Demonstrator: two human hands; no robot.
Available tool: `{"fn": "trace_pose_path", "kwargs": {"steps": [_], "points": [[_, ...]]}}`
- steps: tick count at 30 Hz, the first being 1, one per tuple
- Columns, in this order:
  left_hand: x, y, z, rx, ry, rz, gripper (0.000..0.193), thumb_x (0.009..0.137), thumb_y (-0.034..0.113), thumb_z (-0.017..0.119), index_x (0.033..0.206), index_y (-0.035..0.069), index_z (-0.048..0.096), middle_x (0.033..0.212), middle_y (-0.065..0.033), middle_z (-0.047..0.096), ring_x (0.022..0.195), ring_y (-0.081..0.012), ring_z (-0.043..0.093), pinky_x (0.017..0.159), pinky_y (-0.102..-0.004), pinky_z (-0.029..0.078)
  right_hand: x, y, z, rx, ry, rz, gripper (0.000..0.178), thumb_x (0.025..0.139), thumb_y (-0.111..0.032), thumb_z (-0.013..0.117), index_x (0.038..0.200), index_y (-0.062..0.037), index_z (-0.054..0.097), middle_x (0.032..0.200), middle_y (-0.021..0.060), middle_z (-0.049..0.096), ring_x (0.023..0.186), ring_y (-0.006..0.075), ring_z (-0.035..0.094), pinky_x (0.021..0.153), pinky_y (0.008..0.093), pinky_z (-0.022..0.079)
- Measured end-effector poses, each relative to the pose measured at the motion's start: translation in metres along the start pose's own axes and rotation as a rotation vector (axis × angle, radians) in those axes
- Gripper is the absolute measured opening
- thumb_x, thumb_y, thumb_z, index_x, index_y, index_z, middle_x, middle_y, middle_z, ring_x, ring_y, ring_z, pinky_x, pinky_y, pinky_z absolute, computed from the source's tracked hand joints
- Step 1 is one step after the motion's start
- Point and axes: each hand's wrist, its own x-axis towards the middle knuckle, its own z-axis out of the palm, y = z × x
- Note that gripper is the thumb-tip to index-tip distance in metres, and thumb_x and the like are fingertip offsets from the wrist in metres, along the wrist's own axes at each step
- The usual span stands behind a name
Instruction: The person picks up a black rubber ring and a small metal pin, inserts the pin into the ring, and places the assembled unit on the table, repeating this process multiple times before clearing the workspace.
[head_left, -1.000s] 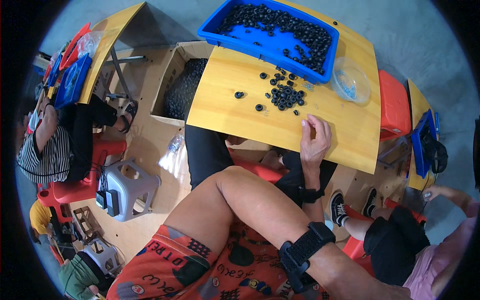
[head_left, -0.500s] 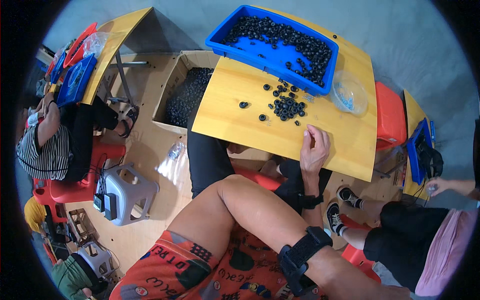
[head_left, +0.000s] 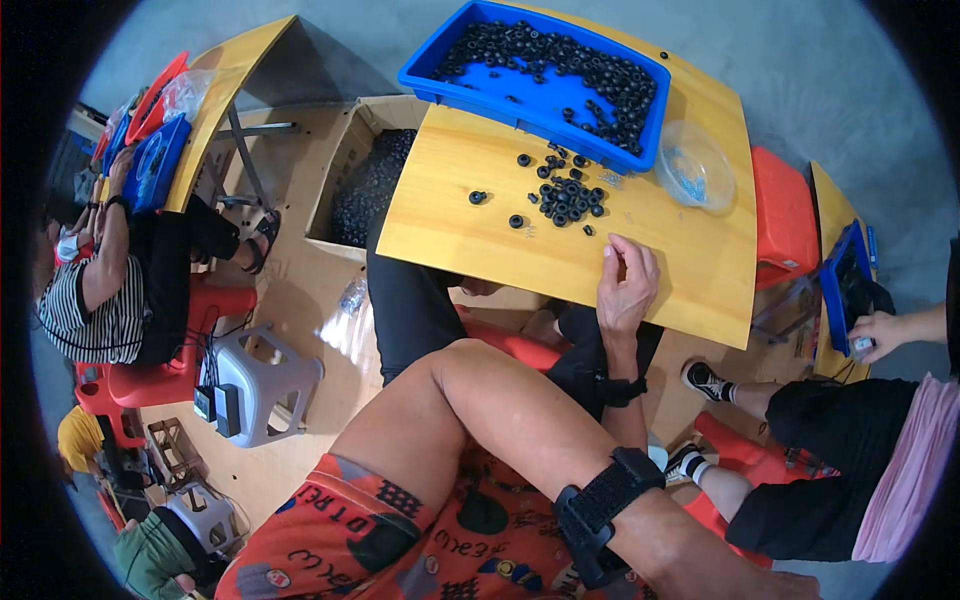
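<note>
My right hand (head_left: 628, 282), a black band round its wrist, rests at the near edge of a yellow tabletop (head_left: 440, 215). Its fingers are loosely bent, thumb apart, with nothing seen in them. Just beyond lies a cluster of small round black parts (head_left: 570, 200), with several more scattered around it. My left arm is bent across my body, a black strap (head_left: 605, 512) on the forearm. At the lower right edge only part of my left hand (head_left: 790, 585) shows; its fingers are hidden. A blue tray (head_left: 520, 125) of black parts stands at the far side.
A clear round bowl (head_left: 695, 165) with tiny shiny bits stands right of the tray. On the floor at the left is a cardboard box (head_left: 340, 170) of black parts. Red stools (head_left: 783, 215) and a grey stool (head_left: 260, 375) stand around. Other people sit at both sides.
The view has shifted slightly; my right hand stays at the table edge, fingers loosely bent. A co-worker's hand at the right and another's hands at the left have moved beside their blue trays.
</note>
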Motion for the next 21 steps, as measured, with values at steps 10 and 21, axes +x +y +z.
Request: {"fn": "trace_pose_path", "kwargs": {"steps": [10,21], "points": [[0.004,0.002,-0.031,-0.122,-0.039,-0.175,0.041,0.086,0.026,0.065,0.113,-0.005,0.06,0.09,-0.0238,0.068,0.085,-0.0339,0.069,0.076,-0.042,0.053,0.006,-0.004,-0.006,0.18,-0.066,0.191,0.02,0.086,-0.007,0.069,0.106,-0.0033,0.069,0.095,0.0121,0.067,0.089,0.0288,0.064,0.084,0.0396,0.049],[-0.002,0.003,-0.037,-0.046,0.13,-0.106,0.048,0.085,0.033,0.068,0.112,-0.006,0.06,0.086,-0.0253,0.067,0.081,-0.0352,0.068,0.073,-0.0446,0.053,0.009,0.003,0.0,0.096,-0.039,0.118,0.021,0.086,-0.007,0.07,0.107,-0.004,0.068,0.093,0.0104,0.067,0.085,0.0258,0.064,0.081,0.0388,0.047]]}}
